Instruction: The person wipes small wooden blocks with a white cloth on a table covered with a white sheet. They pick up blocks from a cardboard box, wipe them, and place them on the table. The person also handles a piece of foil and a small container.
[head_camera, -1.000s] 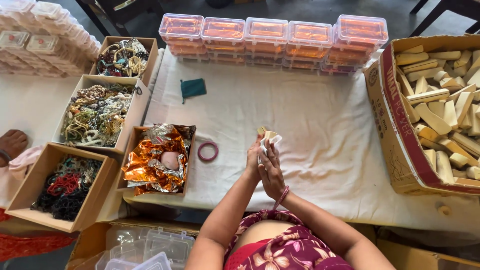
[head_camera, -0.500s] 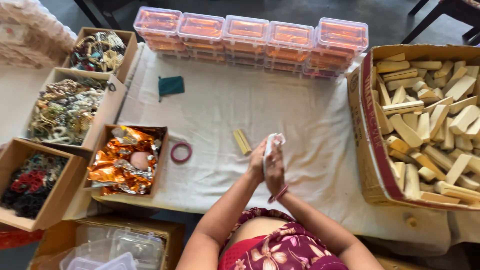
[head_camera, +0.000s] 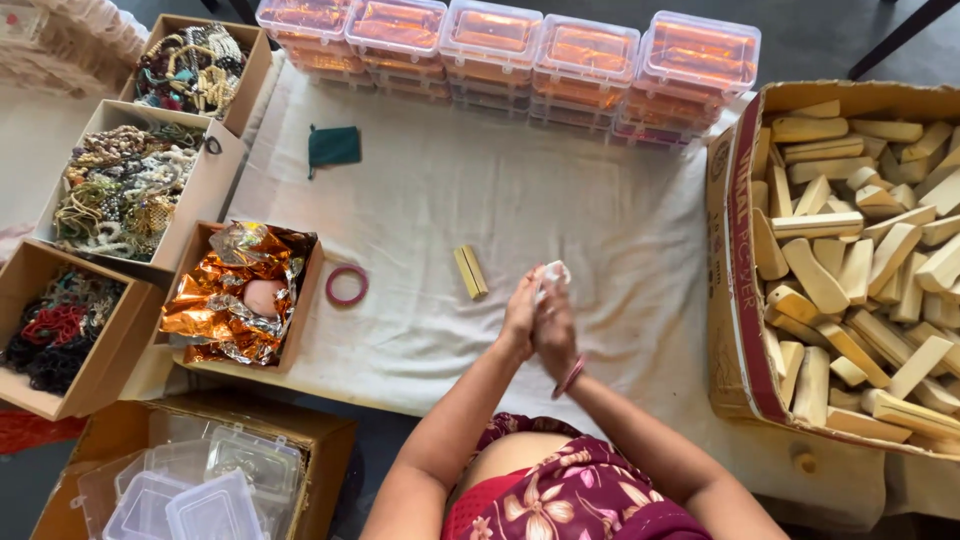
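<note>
My left hand and my right hand are pressed together over the white cloth, both closed on a small crumpled white piece that sticks out above the fingers. A small yellow wooden block lies on the cloth just left of my hands. Further left lies a pink ring. A red band sits on my right wrist.
A big cardboard box of wooden blocks stands at the right. Clear lidded boxes with orange contents line the back. Cardboard boxes of beads, orange foil and dark beads stand left. A green pouch and empty clear boxes are nearby.
The yellow block that was at my hands now lies on the cloth. My hands stay together on the white piece; the view has shifted slightly.
</note>
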